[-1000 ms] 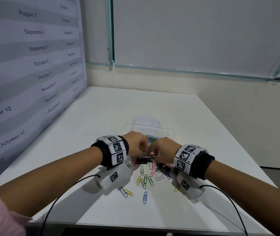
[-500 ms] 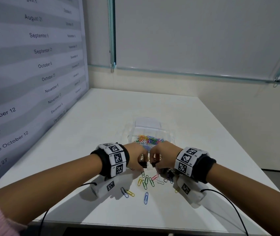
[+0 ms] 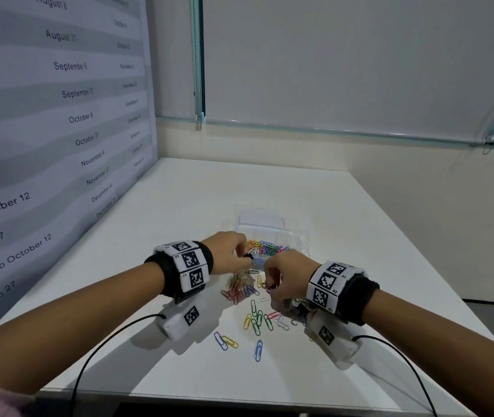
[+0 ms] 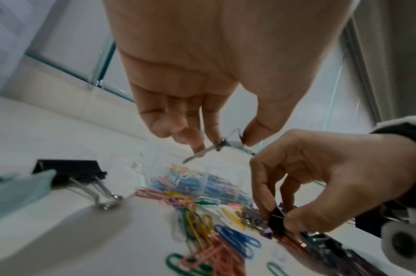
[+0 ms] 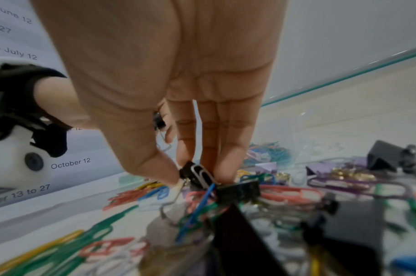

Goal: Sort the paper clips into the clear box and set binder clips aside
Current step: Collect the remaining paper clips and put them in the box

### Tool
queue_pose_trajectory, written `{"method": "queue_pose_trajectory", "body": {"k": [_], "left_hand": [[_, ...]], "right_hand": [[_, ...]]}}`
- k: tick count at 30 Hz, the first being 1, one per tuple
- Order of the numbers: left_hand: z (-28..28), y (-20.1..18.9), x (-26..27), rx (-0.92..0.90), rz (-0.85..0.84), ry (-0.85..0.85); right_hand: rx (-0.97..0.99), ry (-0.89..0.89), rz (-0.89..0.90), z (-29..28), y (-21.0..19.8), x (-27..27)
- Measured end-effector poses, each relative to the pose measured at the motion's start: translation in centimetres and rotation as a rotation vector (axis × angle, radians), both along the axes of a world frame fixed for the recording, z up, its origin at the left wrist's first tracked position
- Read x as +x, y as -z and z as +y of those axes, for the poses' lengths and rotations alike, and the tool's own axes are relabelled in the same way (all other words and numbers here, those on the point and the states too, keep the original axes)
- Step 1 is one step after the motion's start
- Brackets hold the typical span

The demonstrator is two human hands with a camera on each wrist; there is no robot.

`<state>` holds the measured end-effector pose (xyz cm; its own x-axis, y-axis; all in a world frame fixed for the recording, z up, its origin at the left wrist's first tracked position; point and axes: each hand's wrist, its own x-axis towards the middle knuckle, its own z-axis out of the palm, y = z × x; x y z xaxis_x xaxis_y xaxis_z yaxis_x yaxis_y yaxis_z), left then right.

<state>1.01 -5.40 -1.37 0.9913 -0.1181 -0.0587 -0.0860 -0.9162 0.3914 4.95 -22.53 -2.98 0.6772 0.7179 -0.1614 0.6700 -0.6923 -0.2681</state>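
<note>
My left hand pinches a small black binder clip by its wire handles, lifted just in front of the clear box. The box holds a heap of coloured paper clips. Lower and to the right, my right hand pinches another small black binder clip with a white paper clip caught on it, just above the mixed pile. Loose paper clips lie scattered on the white table between my wrists.
A large black binder clip lies on the table at the left. More black and purple binder clips sit tangled with paper clips under my right wrist. The box's lid lies beyond it. A printed wall panel borders the table's left side.
The hands were together over the pile; now my left hand has risen towards the box with its small clip, while my right hand stays low over the pile.
</note>
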Motion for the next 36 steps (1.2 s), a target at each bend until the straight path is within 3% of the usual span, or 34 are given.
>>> {"method": "queue_pose_trajectory", "body": {"k": [2,7,16,23,28,33,36], "left_hand": [[0.9,0.1,0.1,-0.02,0.008,-0.049],[3.3,0.3,0.4,0.136,-0.008,-0.145],[7.6,2.1,1.4,0.315,0.06,-0.317],[8.4,3.3,1.4,0.314,0.133,-0.314],[6.3,2.4,1.0,0.242,0.002,-0.177],[1.9,1.1,0.0,0.172,0.055,0.143],[-0.5,1.1,0.2,0.139,0.088,0.21]], "right_hand": [[0.042,0.01,-0.012,-0.2,-0.1,0.2],[0.093,0.053,-0.038,-1.1,-1.1,1.2],[0.082,0.268,-0.094,-6.1,-3.5,4.4],[-0.151,0.377,-0.12,-9.2,-1.5,5.9],[-0.215,0.38,-0.135,-9.2,-0.6,5.9],[-0.142,0.283,-0.139,-6.9,-0.9,4.6],[-0.078,0.173,-0.095,-4.7,-1.4,2.9]]}}
